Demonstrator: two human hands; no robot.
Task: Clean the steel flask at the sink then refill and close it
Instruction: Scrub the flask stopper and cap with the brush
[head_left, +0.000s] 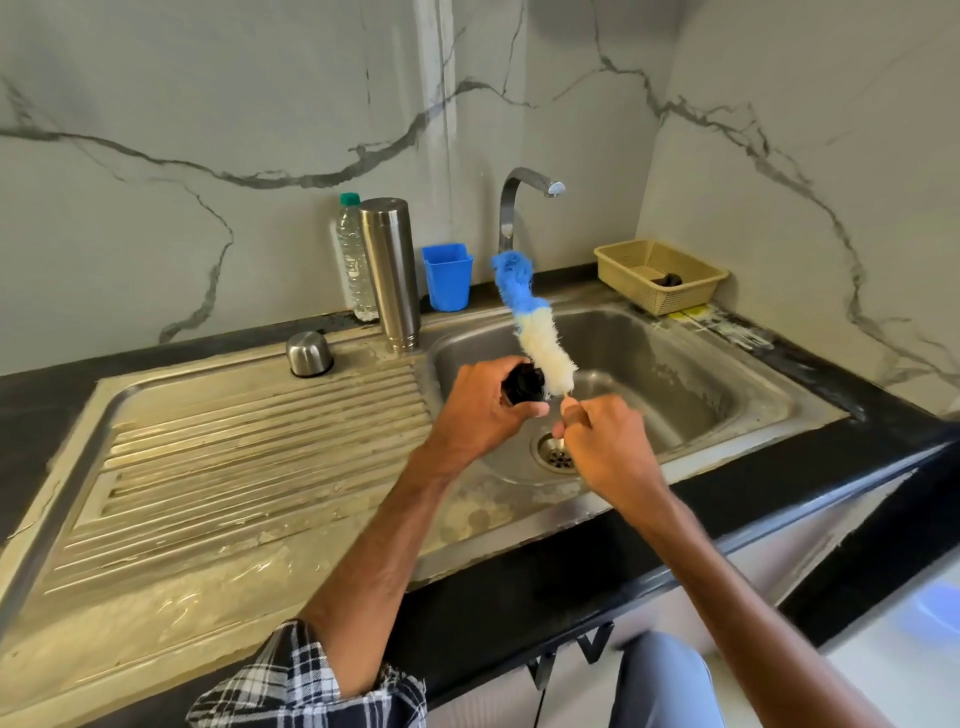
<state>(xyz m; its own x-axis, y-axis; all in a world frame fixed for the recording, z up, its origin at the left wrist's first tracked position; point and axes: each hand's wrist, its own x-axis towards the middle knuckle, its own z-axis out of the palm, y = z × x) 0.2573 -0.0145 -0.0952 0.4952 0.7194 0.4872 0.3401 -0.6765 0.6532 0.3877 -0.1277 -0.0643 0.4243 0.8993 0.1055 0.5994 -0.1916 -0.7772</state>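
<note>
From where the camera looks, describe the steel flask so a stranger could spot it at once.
Start at the sink's ribbed drainboard and go to its back right corner. There the steel flask stands upright between a clear plastic bottle and a blue cup. It is the only tall metal cylinder.

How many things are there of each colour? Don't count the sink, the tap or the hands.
Silver: 2, steel flask, steel cap
Blue: 1, blue cup
Blue and white: 1, bottle brush
Clear: 1, plastic bottle
Beige: 1, basket
Black: 2, black stopper, dark thing in the basket
Total: 8
</note>
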